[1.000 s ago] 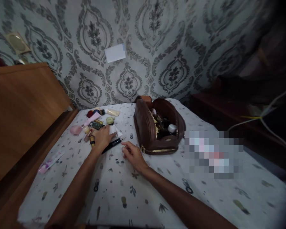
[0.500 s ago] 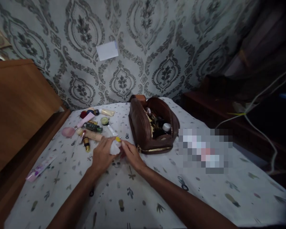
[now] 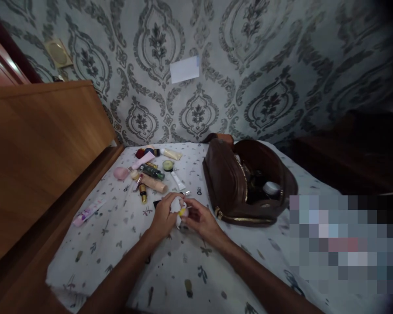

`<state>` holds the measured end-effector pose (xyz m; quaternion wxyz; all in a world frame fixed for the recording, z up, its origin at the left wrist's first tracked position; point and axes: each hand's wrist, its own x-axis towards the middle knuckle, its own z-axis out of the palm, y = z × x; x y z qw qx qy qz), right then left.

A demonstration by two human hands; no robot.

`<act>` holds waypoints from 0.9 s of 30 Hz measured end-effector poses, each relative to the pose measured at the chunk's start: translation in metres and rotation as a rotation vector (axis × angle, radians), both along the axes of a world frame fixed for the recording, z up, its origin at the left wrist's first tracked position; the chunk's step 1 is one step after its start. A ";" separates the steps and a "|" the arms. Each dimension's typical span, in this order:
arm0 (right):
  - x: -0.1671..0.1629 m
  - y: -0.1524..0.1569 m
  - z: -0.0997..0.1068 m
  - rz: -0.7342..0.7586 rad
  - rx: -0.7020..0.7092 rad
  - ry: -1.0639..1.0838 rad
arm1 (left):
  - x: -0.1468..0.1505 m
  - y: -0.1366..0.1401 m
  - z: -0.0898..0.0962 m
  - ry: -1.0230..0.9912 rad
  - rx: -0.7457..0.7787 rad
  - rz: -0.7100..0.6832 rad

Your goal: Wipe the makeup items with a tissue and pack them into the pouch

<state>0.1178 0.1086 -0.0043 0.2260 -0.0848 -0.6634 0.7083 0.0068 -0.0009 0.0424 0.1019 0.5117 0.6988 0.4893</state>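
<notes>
The left hand (image 3: pixel 163 216) has its fingers closed on a crumpled white item (image 3: pixel 176 205). The right hand (image 3: pixel 203 221), fingers half-curled, meets it, grip unclear. A brown bag (image 3: pixel 223 176) stands open nearby.

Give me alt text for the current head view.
A left hand and right hand hold a crumpled white bundle showing yellow, above a white printed cloth. Small coloured tubes and bottles lie beyond, to the left; an open, gold-zipped brown leathery bag stands right.
</notes>
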 end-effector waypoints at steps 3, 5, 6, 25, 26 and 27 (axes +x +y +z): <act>-0.001 -0.003 -0.003 -0.011 0.074 -0.008 | 0.000 0.001 0.001 -0.041 0.002 0.037; 0.000 -0.006 -0.004 -0.042 0.166 -0.021 | 0.000 0.001 0.001 -0.017 -0.003 0.056; 0.000 -0.008 -0.005 -0.055 0.211 -0.031 | 0.000 0.001 0.000 0.005 -0.007 0.067; 0.028 -0.010 0.017 -0.027 0.561 -0.244 | -0.007 -0.005 -0.018 0.116 -0.112 0.177; 0.032 -0.008 0.018 -0.003 0.590 -0.231 | -0.006 -0.005 -0.017 0.125 -0.124 0.186; 0.035 -0.006 0.019 0.015 0.617 -0.214 | -0.006 -0.005 -0.016 0.134 -0.135 0.191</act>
